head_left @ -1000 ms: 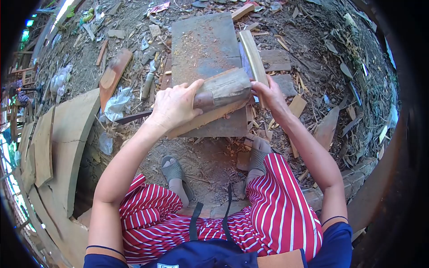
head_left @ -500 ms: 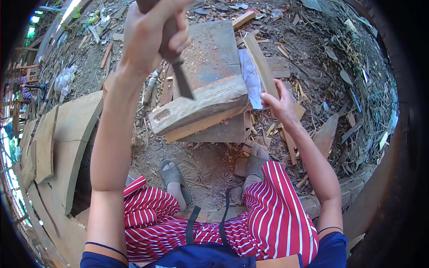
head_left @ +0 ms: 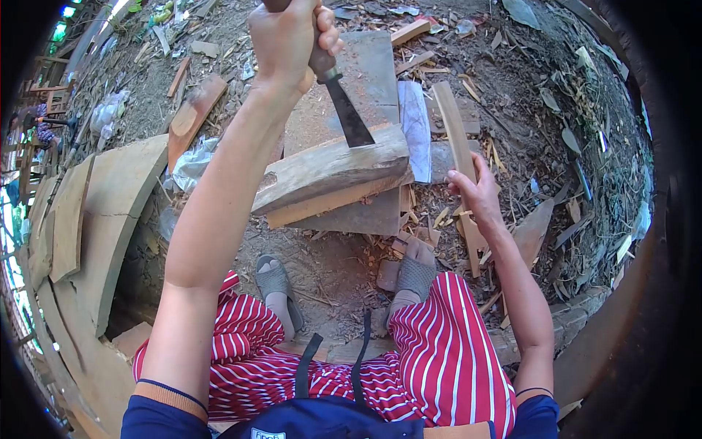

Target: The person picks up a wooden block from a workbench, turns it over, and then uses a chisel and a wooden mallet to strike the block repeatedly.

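Note:
My left hand (head_left: 289, 47) grips the wooden handle of a chisel (head_left: 349, 110), its dark flat blade slanting down. The blade's tip meets the top of a weathered wooden block (head_left: 329, 162) near its right end. A slot at the block's left end is partly hidden by my left forearm. Under the block lies a paler piece of wood (head_left: 333, 203), and both rest across a flat grey board (head_left: 358, 219). My right hand (head_left: 477, 192) is closed around the lower part of a flat wooden strip (head_left: 453, 124), right of the block.
A folded white sheet (head_left: 415, 132) lies between block and strip. Large curved boards (head_left: 121, 197) stand at the left. Offcuts, shavings and leaves cover the ground, with a pointed wood piece (head_left: 194, 117) at upper left. My sandalled feet (head_left: 278, 289) are below the block.
My left hand has moved right, carrying the chisel from above the block's middle toward its right end. My right hand and the strip have shifted right and slightly down.

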Action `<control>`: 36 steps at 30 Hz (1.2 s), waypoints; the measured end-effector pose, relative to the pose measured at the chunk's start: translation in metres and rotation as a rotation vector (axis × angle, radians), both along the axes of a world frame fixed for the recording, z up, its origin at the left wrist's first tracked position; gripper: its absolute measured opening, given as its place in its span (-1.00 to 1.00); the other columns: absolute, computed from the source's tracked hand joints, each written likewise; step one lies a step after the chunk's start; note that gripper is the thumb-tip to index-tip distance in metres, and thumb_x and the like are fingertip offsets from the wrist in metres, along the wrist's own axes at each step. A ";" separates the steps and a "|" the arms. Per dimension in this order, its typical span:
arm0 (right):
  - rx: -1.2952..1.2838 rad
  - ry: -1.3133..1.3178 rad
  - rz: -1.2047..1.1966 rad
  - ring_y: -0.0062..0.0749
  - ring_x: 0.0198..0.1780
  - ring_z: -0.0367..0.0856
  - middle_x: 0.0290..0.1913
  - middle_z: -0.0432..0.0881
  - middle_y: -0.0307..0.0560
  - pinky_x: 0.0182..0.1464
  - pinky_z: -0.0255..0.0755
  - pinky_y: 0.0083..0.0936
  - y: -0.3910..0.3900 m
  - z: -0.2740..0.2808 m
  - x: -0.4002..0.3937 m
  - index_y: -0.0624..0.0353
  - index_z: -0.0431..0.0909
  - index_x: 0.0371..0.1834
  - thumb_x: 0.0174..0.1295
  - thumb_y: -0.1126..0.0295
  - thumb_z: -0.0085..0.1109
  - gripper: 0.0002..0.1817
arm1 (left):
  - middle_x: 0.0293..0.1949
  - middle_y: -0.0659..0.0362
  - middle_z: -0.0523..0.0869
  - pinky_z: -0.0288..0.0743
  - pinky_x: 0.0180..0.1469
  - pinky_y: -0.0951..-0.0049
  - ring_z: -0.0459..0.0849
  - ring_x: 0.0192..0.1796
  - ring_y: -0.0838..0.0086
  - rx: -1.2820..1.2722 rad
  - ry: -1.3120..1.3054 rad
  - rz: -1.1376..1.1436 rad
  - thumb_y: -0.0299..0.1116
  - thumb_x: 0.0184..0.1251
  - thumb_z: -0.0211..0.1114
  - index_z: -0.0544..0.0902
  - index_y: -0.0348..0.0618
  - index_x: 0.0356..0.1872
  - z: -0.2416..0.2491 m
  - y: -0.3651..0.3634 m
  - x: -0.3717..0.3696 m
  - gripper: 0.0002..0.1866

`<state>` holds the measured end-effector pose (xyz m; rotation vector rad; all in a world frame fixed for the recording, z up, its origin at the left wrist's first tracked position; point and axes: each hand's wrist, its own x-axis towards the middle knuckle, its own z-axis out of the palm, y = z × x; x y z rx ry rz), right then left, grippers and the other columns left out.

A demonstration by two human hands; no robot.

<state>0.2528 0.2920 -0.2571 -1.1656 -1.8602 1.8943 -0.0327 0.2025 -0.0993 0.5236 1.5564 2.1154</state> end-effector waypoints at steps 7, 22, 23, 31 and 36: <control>0.008 -0.002 -0.010 -0.60 -0.32 0.59 -0.16 0.58 -0.13 -0.26 0.51 -0.63 0.000 -0.001 0.002 0.32 0.39 0.18 0.19 0.33 0.30 -0.48 | -0.73 0.29 0.39 0.28 -0.73 0.48 0.38 -0.77 0.56 -0.038 0.007 0.010 -0.23 0.37 0.30 0.42 -0.07 -0.59 0.000 0.000 0.000 -0.65; -0.009 -0.025 -0.001 -0.61 -0.36 0.57 -0.20 0.59 -0.14 -0.29 0.49 -0.62 -0.001 0.001 0.000 0.33 0.38 0.17 0.18 0.33 0.31 -0.47 | -0.71 0.31 0.40 0.31 -0.71 0.50 0.40 -0.75 0.57 -0.053 0.014 0.032 -0.23 0.38 0.31 0.43 -0.06 -0.55 -0.003 -0.004 -0.001 -0.67; -0.016 -0.019 -0.001 -0.59 -0.34 0.60 -0.19 0.59 -0.13 -0.27 0.50 -0.62 -0.003 0.003 0.000 0.33 0.36 0.18 0.18 0.31 0.30 -0.45 | -0.70 0.31 0.40 0.32 -0.70 0.49 0.41 -0.75 0.58 -0.028 0.006 0.009 -0.23 0.38 0.31 0.44 -0.06 -0.53 -0.004 -0.004 -0.001 -0.68; -0.511 0.114 -0.093 -0.18 0.04 0.65 0.07 0.50 0.08 0.07 0.63 -0.35 -0.058 0.023 -0.012 0.38 0.11 0.32 0.22 0.25 0.24 -0.28 | -0.60 0.30 0.50 0.36 -0.65 0.59 0.42 -0.72 0.66 -0.060 -0.017 -0.270 -0.22 0.41 0.26 0.53 -0.16 -0.32 0.017 -0.056 0.026 -0.77; -0.726 0.195 -0.261 -0.03 0.31 0.41 0.24 0.33 0.18 0.24 0.53 -0.09 -0.080 0.016 -0.019 0.37 0.06 0.37 0.25 0.28 0.16 -0.28 | 0.05 -0.03 0.68 0.66 -0.26 0.24 0.76 -0.32 0.28 -0.699 1.134 -0.634 -0.07 0.19 0.40 0.44 -0.23 0.30 -0.037 -0.104 0.044 -0.30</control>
